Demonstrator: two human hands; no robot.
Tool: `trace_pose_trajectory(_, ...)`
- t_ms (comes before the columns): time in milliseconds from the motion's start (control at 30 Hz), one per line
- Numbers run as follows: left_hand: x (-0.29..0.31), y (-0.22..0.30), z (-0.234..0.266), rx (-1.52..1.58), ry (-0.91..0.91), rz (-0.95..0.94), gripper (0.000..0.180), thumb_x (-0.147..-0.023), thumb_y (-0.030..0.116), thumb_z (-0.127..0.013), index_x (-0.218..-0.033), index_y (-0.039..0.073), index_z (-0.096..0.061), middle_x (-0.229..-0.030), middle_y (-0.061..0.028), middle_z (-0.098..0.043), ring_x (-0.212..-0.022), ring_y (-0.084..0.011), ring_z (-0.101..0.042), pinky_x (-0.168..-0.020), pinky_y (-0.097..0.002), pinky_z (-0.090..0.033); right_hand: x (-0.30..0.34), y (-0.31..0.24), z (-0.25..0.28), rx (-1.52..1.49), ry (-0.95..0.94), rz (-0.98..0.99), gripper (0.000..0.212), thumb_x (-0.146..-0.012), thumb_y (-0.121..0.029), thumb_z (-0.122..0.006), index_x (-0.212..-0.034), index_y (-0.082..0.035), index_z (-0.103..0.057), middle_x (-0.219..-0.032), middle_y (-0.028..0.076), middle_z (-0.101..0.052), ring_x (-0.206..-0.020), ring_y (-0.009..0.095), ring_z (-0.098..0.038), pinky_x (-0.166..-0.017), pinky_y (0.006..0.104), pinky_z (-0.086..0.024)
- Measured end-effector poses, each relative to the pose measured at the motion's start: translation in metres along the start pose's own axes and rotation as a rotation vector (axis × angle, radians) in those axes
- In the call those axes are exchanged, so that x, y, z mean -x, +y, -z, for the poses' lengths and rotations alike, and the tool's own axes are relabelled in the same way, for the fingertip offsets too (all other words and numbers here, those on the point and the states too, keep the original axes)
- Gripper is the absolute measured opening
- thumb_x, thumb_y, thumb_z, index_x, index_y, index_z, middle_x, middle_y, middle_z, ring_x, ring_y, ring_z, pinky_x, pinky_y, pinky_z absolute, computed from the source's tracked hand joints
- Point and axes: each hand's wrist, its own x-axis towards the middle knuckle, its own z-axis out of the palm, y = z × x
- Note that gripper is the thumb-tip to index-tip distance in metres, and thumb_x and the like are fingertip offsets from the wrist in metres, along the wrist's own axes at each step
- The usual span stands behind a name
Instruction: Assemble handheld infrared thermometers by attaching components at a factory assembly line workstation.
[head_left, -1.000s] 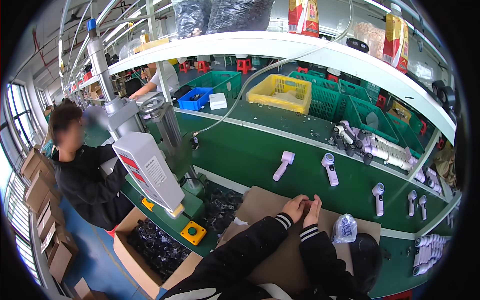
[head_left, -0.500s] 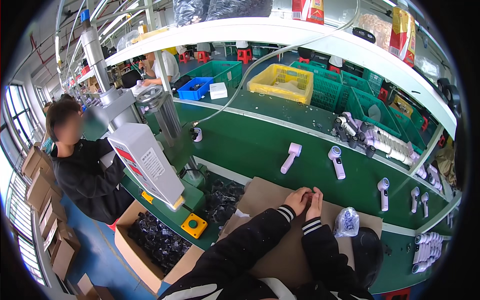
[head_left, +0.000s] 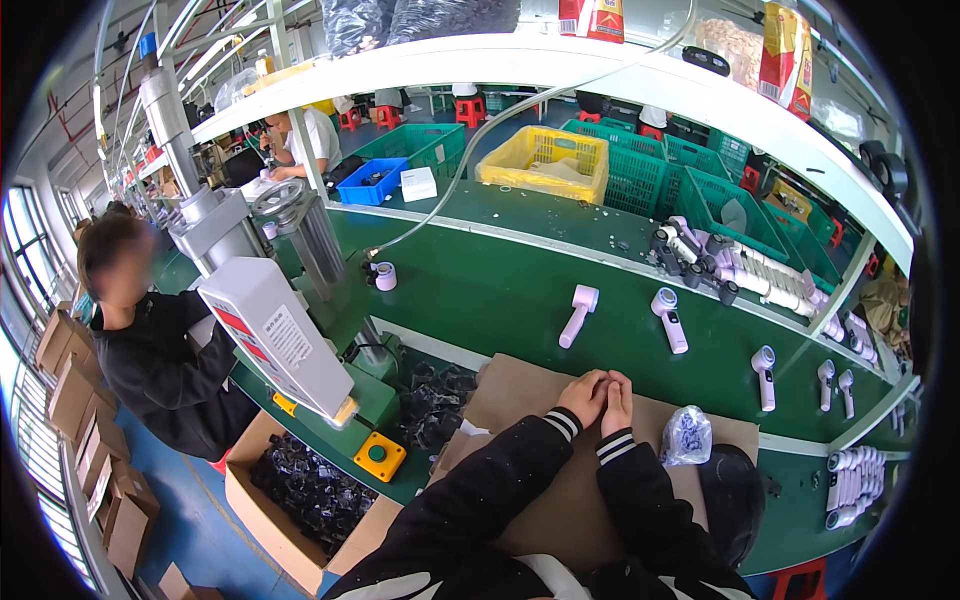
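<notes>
The left hand and right hand meet at the fingers above the cardboard sheet, near its far edge; any content between the palms is hidden. A clear bag of purple parts is located near the sheet's far right corner. A black rounded object overlaps its right edge. Lilac handheld units are spaced along the green counter beyond the sheet. Loose black parts lie between the sheet's left edge and the press. A yellow button box is positioned beside an open carton, which contains similar parts.
</notes>
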Motion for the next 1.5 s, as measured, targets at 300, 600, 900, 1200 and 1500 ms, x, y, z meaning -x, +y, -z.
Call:
trace_pose_trajectory(300,0.0,0.0,0.001,-0.008,0.0,0.01,0.023,-0.089,0.021,-0.051,-0.108,0.008,-0.055,-0.101,-0.0127,-0.065,-0.087,-0.0365,-0.062,-0.073,-0.042,-0.049,0.0,-0.002,-0.003,-0.045,0.005,-0.027,0.029,-0.099,-0.023,-0.042,-0.117,-0.003,-0.051,-0.114,0.009,-0.055,-0.103,0.018,-0.05,-0.096,0.0275,-0.037)
trace_pose_trajectory(600,0.001,0.005,0.003,-0.014,-0.007,0.026,0.023,-0.09,0.022,-0.05,-0.107,0.008,-0.056,-0.101,-0.0129,-0.065,-0.087,-0.0374,-0.061,-0.073,-0.0425,-0.049,0.001,-0.005,-0.003,-0.066,0.004,-0.045,0.026,-0.099,-0.021,-0.042,-0.115,-0.003,-0.052,-0.112,0.007,-0.055,-0.1,0.016,-0.05,-0.094,0.0258,-0.038)
trace_pose_trajectory(900,0.0,0.008,0.005,-0.005,-0.021,0.063,0.023,-0.09,0.021,-0.049,-0.108,0.008,-0.054,-0.1,-0.0152,-0.065,-0.086,-0.0383,-0.061,-0.072,-0.0434,-0.048,0.0,-0.014,-0.006,-0.017,-0.027,0.001,0.027,-0.099,-0.019,-0.041,-0.116,-0.003,-0.053,-0.112,0.007,-0.056,-0.1,0.016,-0.05,-0.094,0.026,-0.037)
trace_pose_trajectory(1200,0.001,0.007,0.005,-0.009,-0.029,0.087,0.022,-0.091,0.021,-0.048,-0.108,0.008,-0.053,-0.099,-0.0163,-0.065,-0.086,-0.0395,-0.061,-0.072,-0.044,-0.048,0.001,-0.013,-0.005,0.007,-0.041,0.014,0.027,-0.099,-0.019,-0.041,-0.116,-0.003,-0.054,-0.113,0.007,-0.056,-0.101,0.016,-0.05,-0.095,0.0265,-0.037)
trace_pose_trajectory(1500,0.001,0.008,0.007,0.008,-0.026,0.071,0.021,-0.091,0.02,-0.048,-0.106,0.008,-0.053,-0.098,-0.0165,-0.065,-0.085,-0.0392,-0.061,-0.071,-0.044,-0.048,-0.001,-0.007,-0.004,0.02,-0.045,0.017,0.027,-0.099,-0.019,-0.042,-0.117,-0.003,-0.054,-0.113,0.007,-0.056,-0.101,0.016,-0.051,-0.095,0.0269,-0.037)
